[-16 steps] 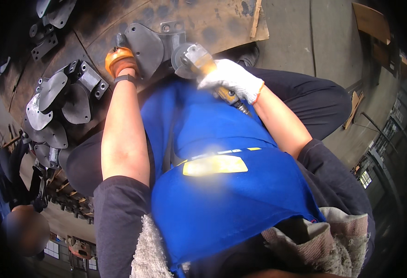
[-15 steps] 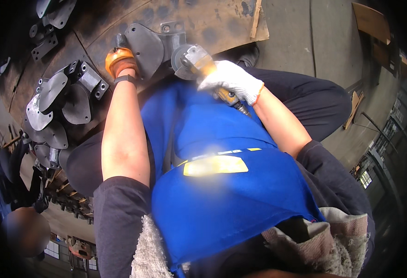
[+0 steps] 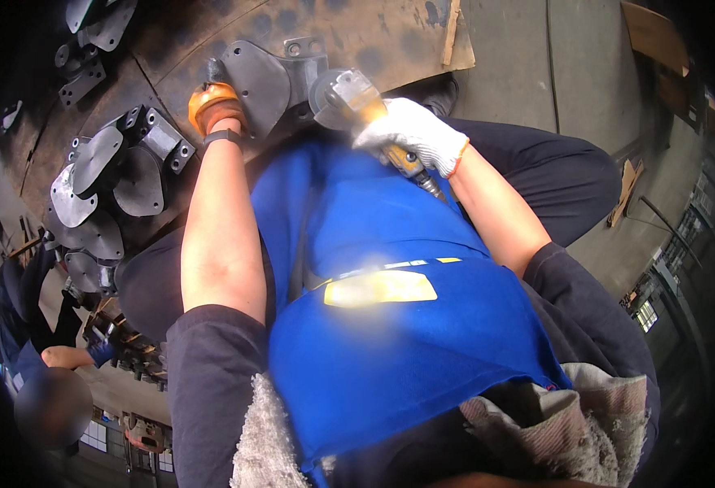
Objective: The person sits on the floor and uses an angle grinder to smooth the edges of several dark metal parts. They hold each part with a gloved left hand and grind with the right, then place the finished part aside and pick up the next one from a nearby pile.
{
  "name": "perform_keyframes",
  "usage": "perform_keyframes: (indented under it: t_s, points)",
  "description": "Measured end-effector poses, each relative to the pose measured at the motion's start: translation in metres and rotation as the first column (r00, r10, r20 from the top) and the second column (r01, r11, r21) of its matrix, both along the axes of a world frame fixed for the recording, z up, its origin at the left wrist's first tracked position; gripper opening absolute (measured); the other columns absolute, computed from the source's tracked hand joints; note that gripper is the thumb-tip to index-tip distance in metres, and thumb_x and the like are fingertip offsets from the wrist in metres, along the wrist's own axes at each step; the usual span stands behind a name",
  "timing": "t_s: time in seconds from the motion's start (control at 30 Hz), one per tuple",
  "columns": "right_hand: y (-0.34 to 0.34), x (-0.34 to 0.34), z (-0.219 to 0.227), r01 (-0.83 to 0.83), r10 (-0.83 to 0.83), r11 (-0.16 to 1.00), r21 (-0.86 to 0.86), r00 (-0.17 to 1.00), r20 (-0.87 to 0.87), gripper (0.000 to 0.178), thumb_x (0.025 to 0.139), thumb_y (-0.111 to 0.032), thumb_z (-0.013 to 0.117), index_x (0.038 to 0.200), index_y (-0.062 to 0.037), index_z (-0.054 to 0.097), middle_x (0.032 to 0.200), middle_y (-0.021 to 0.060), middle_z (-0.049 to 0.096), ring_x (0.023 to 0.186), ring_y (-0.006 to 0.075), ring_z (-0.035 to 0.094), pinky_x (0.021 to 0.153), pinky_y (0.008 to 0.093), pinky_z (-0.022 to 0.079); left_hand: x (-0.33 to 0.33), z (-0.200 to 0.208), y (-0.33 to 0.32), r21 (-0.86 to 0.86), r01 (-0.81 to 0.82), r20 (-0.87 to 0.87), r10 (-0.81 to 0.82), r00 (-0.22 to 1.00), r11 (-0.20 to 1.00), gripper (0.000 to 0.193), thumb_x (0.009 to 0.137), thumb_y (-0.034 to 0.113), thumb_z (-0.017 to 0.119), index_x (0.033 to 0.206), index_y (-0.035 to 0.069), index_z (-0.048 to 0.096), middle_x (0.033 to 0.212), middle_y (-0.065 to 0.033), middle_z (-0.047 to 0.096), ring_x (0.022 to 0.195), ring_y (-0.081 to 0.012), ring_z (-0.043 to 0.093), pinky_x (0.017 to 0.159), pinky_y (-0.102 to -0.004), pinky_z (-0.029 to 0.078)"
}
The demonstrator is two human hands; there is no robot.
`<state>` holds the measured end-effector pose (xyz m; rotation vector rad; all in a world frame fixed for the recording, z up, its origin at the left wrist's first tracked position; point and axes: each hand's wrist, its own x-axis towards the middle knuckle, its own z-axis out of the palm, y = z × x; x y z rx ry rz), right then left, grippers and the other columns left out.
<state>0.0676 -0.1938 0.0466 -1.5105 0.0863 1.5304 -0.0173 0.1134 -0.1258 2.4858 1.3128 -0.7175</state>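
Note:
My left hand, in an orange glove, is closed on the left edge of a dark steel bracket. That bracket has a rounded plate with holes and a drilled block at its far right; it lies on the worktable. In a white knit glove, my right hand is wrapped round a yellow angle grinder. The grinding disc stands beside the right side of the bracket. Whether disc and metal touch, I cannot tell. The fingers of my right hand are partly hidden behind the tool.
Several similar steel brackets are piled left of my left forearm, with more at the far left. A brown worktable extends beneath them. My blue apron covers my lap. Another person's arm shows at lower left.
The grinder in my right hand has shifted slightly right, away from the bracket. My left hand stays on the bracket. Another person's forearm has come into view at lower left.

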Motion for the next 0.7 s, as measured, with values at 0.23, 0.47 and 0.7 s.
perform_keyframes:
  t_s: [0.23, 0.47, 0.7]
  points:
    - [-0.025, 0.009, 0.003, 0.012, 0.01, 0.997, -0.08, 0.962, 0.274, 0.019, 0.075, -0.015, 0.076, 0.086, -0.0031, 0.067, 0.07, 0.0043, 0.063, 0.058, 0.0115, 0.058, 0.055, 0.0247, 0.046, 0.003, 0.002, -0.001, 0.087, 0.43, -0.216, -0.404, 0.889, 0.899, 0.054, 0.092, 0.036, 0.057, 0.14, 0.015, 0.042, 0.119, -0.0062, 0.067, 0.11, -0.023, 0.063, 0.092, -0.0341, 0.05]
    - [-0.033, -0.001, 0.009, 0.068, -0.057, 0.996, -0.063, 0.984, 0.171, 0.019, 0.076, -0.017, 0.075, 0.087, -0.0032, 0.066, 0.068, 0.0038, 0.061, 0.057, 0.0114, 0.056, 0.055, 0.0252, 0.045, 0.0, -0.012, 0.005, 0.144, 0.284, -0.152, -0.262, 0.953, 0.948, 0.053, 0.088, 0.028, 0.066, 0.136, 0.02, 0.046, 0.117, -0.0074, 0.067, 0.106, -0.0211, 0.065, 0.086, -0.0358, 0.053]
    - [-0.021, -0.005, -0.005, 0.035, -0.043, 0.998, 0.051, 0.987, 0.153, 0.025, 0.074, -0.02, 0.079, 0.088, -0.0017, 0.07, 0.077, 0.0058, 0.068, 0.069, 0.0127, 0.063, 0.066, 0.0253, 0.049, 0.008, 0.005, -0.006, -0.12, -0.329, 0.051, 0.337, 0.94, 0.937, 0.047, 0.095, 0.044, 0.052, 0.132, 0.016, 0.055, 0.115, -0.0086, 0.068, 0.108, -0.0261, 0.063, 0.089, -0.0352, 0.049]
